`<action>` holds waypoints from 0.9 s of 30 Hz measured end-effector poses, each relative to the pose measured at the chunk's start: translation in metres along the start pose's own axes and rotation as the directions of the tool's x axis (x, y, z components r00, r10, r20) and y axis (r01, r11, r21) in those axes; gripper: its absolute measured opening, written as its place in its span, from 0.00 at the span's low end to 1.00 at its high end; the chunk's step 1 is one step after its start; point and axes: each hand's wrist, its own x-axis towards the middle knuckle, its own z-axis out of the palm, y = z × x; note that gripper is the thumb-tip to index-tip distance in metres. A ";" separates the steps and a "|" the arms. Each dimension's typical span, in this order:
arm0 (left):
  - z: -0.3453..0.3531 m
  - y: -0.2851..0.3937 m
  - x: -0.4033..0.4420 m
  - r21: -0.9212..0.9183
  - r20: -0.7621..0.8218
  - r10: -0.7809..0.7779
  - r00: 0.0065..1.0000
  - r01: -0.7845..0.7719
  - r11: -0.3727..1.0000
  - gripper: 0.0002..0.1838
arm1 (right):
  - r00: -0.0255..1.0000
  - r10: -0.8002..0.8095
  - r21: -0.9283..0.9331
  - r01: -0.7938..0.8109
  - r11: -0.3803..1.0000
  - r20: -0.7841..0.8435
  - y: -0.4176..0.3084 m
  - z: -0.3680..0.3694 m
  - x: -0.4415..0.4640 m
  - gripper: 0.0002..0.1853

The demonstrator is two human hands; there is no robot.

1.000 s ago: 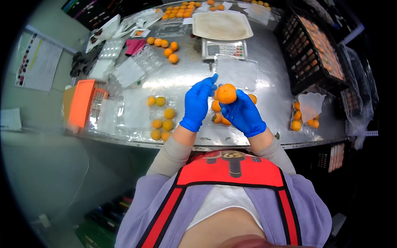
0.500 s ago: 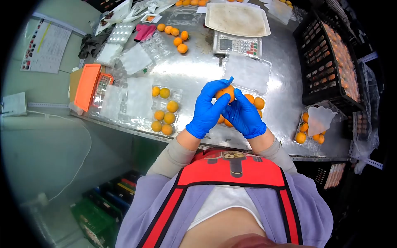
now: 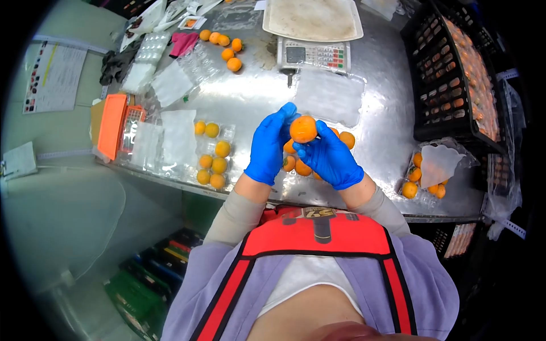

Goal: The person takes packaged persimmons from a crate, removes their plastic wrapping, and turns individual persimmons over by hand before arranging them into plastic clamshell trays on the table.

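An orange [image 3: 303, 129] is held up between my two blue-gloved hands, above the table. My right hand [image 3: 333, 160] grips it from below and the right, with the thumb at its right side. At its left, my left hand [image 3: 267, 146] has its fingers against the fruit, the tips partly hidden behind it. Beneath the hands lies a group of oranges [image 3: 303, 167], partly covered by my right hand. To the left, a clear plastic tray [image 3: 228, 136] holds several more oranges [image 3: 219, 165].
A scale [image 3: 314, 55] with a pale tray [image 3: 313, 20] stands at the back. Loose oranges [image 3: 234, 64] lie to its left. At right are a black crate [image 3: 438, 85] of packed fruit and a pack of oranges [image 3: 409, 190]. An orange box [image 3: 111, 126] sits at left.
My left thumb has come off the front of the orange, so more of the fruit shows. My hands have spread slightly apart. The view has shifted, moving the table's things up and left.
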 end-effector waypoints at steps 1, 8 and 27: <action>-0.005 -0.001 0.004 -0.006 0.010 -0.007 1.000 0.007 1.000 0.22 | 1.000 -0.009 -0.003 0.008 1.000 -0.011 -0.002 -0.001 0.001 0.22; -0.003 -0.012 0.013 0.461 0.460 0.183 0.869 -0.409 0.787 0.33 | 0.995 -0.100 0.042 0.100 0.994 -0.012 -0.004 -0.012 0.002 0.22; 0.027 -0.059 0.025 0.297 0.298 -0.355 0.886 0.267 0.917 0.30 | 0.191 -0.981 -0.774 -0.623 -0.109 -0.016 -0.015 -0.190 -0.201 0.18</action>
